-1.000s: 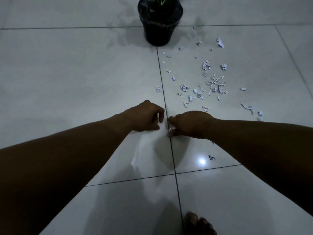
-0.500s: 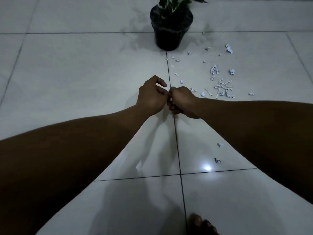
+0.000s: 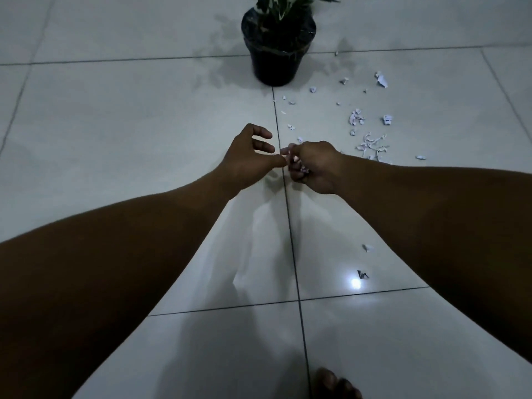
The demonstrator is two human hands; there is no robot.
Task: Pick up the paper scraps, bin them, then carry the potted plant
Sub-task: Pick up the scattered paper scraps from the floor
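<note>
Head view: your right hand [image 3: 315,165] curls around small white paper scraps [image 3: 299,166]; your left hand [image 3: 249,156], fingers loosely spread, holds nothing beside it.

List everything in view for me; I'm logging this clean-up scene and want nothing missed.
pot: one, black, on the floor at top centre.
plant: one, green and white leaves, in the pot.
scraps: many, white, scattered on the floor right of the pot; two more lie apart, nearer the person.
held scraps: a few, white, in the right hand.
floor: large pale tiles with dark grout lines.
glare: one bright spot on the lower right tile.
foot: one, bare, bottom edge.
left hand: fingers loosely spread, beside the right hand.
right hand: curled around scraps.
</note>
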